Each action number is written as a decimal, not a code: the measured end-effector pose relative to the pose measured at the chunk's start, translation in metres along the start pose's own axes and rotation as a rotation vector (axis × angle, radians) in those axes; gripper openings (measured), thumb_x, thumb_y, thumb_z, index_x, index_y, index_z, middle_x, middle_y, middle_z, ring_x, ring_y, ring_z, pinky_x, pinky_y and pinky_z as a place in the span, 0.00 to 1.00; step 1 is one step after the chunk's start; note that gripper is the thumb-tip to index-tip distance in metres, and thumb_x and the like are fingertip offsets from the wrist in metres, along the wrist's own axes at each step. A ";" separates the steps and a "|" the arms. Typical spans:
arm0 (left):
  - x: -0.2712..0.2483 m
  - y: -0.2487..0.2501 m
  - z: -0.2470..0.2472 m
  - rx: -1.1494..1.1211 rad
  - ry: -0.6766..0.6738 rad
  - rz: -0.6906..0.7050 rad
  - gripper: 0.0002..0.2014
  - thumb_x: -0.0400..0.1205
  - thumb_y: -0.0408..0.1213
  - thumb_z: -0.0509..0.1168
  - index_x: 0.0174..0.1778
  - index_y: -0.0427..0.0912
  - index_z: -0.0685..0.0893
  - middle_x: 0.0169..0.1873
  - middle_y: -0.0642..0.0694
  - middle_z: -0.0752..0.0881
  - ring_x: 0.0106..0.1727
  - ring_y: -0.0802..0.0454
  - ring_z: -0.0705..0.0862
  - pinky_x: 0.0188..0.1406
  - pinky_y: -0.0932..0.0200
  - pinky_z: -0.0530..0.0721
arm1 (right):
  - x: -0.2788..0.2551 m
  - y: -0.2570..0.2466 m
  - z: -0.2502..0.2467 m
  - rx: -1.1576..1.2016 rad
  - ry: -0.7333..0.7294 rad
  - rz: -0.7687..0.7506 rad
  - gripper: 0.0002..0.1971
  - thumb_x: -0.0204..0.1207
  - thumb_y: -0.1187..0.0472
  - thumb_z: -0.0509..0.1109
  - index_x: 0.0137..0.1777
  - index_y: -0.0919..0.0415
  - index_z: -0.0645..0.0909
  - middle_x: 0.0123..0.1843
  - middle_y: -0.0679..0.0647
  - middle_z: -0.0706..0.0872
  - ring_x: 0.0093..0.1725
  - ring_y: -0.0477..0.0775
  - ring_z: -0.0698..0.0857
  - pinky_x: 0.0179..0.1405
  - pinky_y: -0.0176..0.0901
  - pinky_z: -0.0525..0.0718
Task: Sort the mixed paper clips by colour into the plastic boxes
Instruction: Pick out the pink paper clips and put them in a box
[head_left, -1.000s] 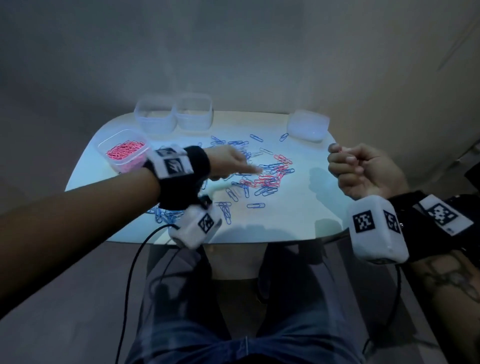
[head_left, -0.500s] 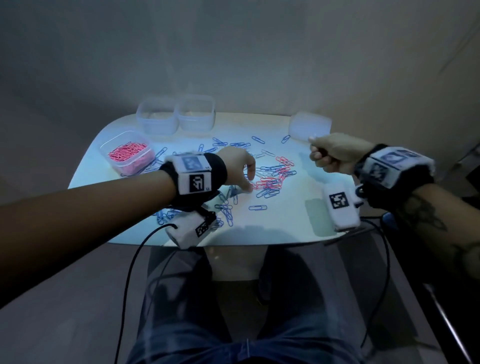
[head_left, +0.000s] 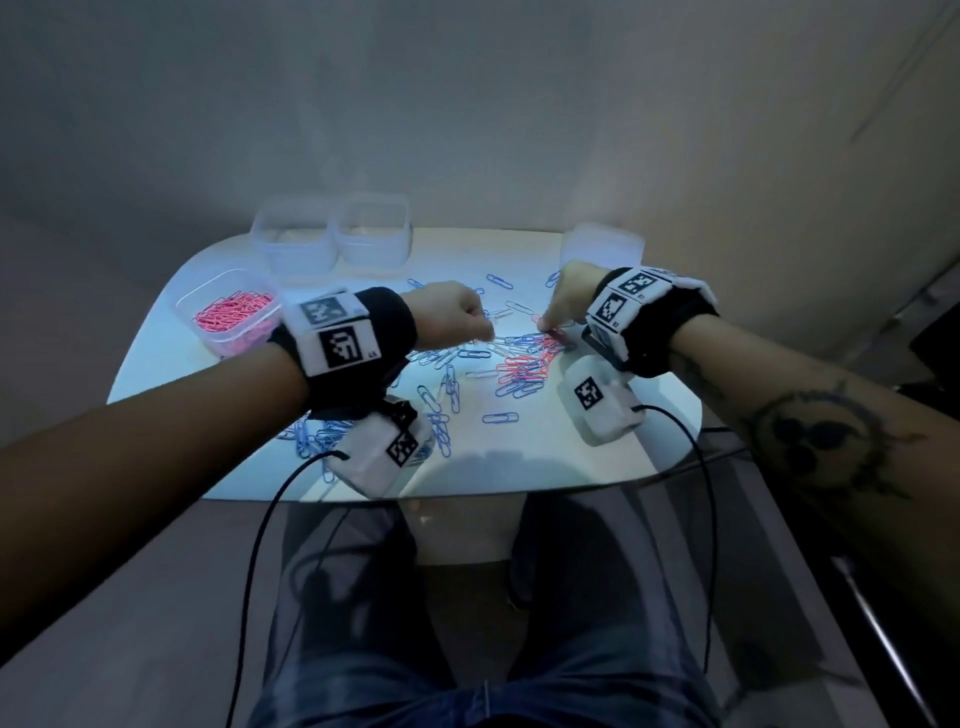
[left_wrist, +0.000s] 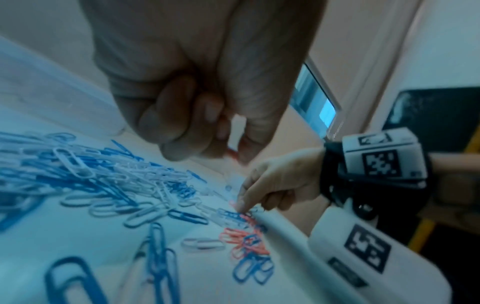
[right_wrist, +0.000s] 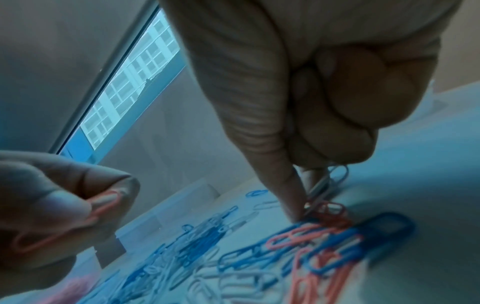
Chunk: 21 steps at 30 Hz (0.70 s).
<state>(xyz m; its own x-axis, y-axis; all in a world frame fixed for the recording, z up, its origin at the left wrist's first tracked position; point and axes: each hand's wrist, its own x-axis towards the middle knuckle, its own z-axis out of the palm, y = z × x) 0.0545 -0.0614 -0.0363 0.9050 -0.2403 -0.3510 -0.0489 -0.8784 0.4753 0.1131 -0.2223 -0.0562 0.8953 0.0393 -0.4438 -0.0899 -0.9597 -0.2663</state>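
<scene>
Blue, white and pink paper clips lie mixed in a pile (head_left: 519, 366) on the white table (head_left: 545, 457). My left hand (head_left: 480, 332) hovers just left of the pile and pinches a pink paper clip (right_wrist: 103, 207) between thumb and fingertips. My right hand (head_left: 548, 325) is over the pile's far side, its index fingertip (right_wrist: 296, 211) pressed down onto pink clips (right_wrist: 327, 209). Its other fingers are curled, with white clips (right_wrist: 335, 179) sticking out from under them. A clear box (head_left: 184, 306) at the left holds pink clips.
Two clear plastic boxes (head_left: 293, 244) (head_left: 371, 234) stand side by side at the back, their contents hard to make out. Another clear box (head_left: 602, 244) stands at the back right, behind my right hand. More blue clips (head_left: 317, 436) lie by the front left edge.
My right hand has come in from the right and lowered its index finger onto the pile. My left hand has drawn back from the pile, fingers curled round a pink clip.
</scene>
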 end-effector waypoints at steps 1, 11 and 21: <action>-0.002 -0.001 -0.001 -0.097 0.046 -0.017 0.07 0.83 0.38 0.60 0.43 0.39 0.75 0.28 0.49 0.71 0.31 0.50 0.68 0.26 0.62 0.63 | -0.002 -0.002 0.000 -0.004 -0.008 0.004 0.18 0.70 0.57 0.76 0.27 0.59 0.70 0.28 0.54 0.74 0.39 0.57 0.76 0.37 0.43 0.72; -0.017 -0.007 0.021 -1.660 -0.009 -0.213 0.17 0.82 0.36 0.51 0.25 0.45 0.63 0.15 0.53 0.64 0.13 0.60 0.61 0.08 0.72 0.55 | -0.014 -0.009 0.000 0.027 -0.045 -0.096 0.15 0.76 0.63 0.66 0.28 0.56 0.69 0.32 0.53 0.77 0.28 0.49 0.75 0.21 0.32 0.74; -0.015 -0.007 0.046 -2.297 0.111 -0.101 0.17 0.85 0.28 0.48 0.35 0.32 0.78 0.28 0.37 0.88 0.28 0.46 0.89 0.28 0.57 0.87 | -0.051 -0.021 -0.029 0.674 -0.138 -0.198 0.20 0.82 0.66 0.62 0.26 0.59 0.65 0.14 0.47 0.65 0.11 0.40 0.60 0.12 0.23 0.54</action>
<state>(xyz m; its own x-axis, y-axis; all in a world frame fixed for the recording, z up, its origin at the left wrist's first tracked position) 0.0214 -0.0707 -0.0718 0.8884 -0.1547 -0.4322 0.3047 0.9029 0.3031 0.0820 -0.2122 -0.0030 0.8632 0.2728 -0.4249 -0.2213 -0.5519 -0.8040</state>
